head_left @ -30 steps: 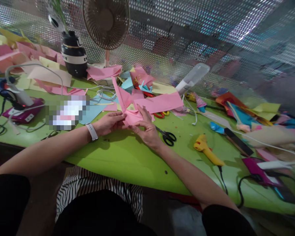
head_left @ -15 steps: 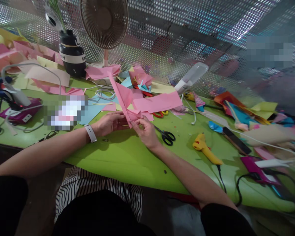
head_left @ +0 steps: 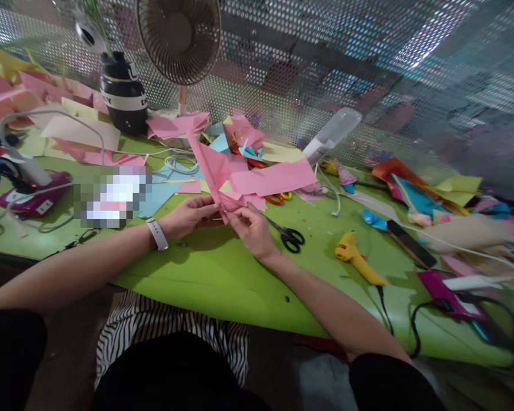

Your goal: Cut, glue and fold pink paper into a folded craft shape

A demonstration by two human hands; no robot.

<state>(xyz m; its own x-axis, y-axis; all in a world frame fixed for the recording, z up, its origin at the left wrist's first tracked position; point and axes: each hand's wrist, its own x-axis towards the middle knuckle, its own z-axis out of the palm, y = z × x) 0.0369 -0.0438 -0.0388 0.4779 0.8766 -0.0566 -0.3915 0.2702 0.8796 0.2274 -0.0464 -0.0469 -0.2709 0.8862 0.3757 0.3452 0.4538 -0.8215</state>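
Note:
A folded sheet of pink paper (head_left: 213, 171) slants upward from between my two hands, above the green table (head_left: 214, 274). My left hand (head_left: 189, 216), with a white watch on the wrist, pinches its lower folds from the left. On the right, my right hand (head_left: 253, 229) grips the bottom tip between thumb and fingers. The two sets of fingertips almost meet at the paper's lower end. Just right of my right hand lie black-handled scissors (head_left: 292, 237), their blades partly behind it. A flat pink strip (head_left: 274, 177) lies behind the hands.
A yellow glue gun (head_left: 357, 260) with a cord lies at right, near a purple power block (head_left: 449, 294). Another purple block (head_left: 34, 197) and a blurred phone (head_left: 117, 197) are at left. A fan (head_left: 179, 40) and black bottle (head_left: 122, 94) stand behind, among coloured papers.
My left thumb and fingers have come in to the folds at the paper's lower end, pressing there. My right hand keeps its hold, and the view has shifted slightly.

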